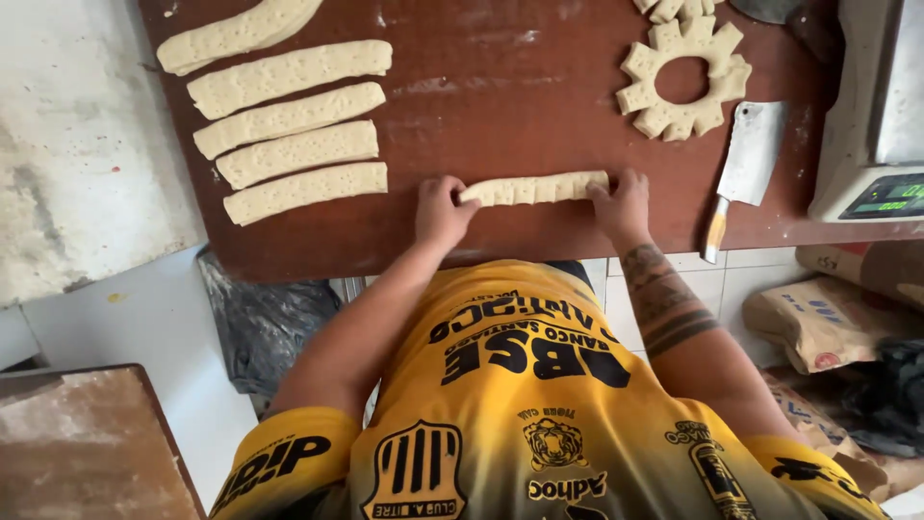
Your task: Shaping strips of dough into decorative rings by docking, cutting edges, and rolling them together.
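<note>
Left hand (442, 210) and right hand (623, 204): each pinches one end of a notched dough strip (534, 188) on the brown table (500, 87). Beyond: five dough strips (289, 125), topmost cut off; dough ring (684, 79); cleaver (746, 164); scale (876, 125), partly out of frame.

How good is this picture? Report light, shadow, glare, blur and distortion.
Head view: soft, even daylight with faint shadows only; pale sheen on the brown board; mild glare on the cleaver blade. The left hand, right hand and notched dough strip are sharp. Wide-lens bending shows at the edges.
</note>
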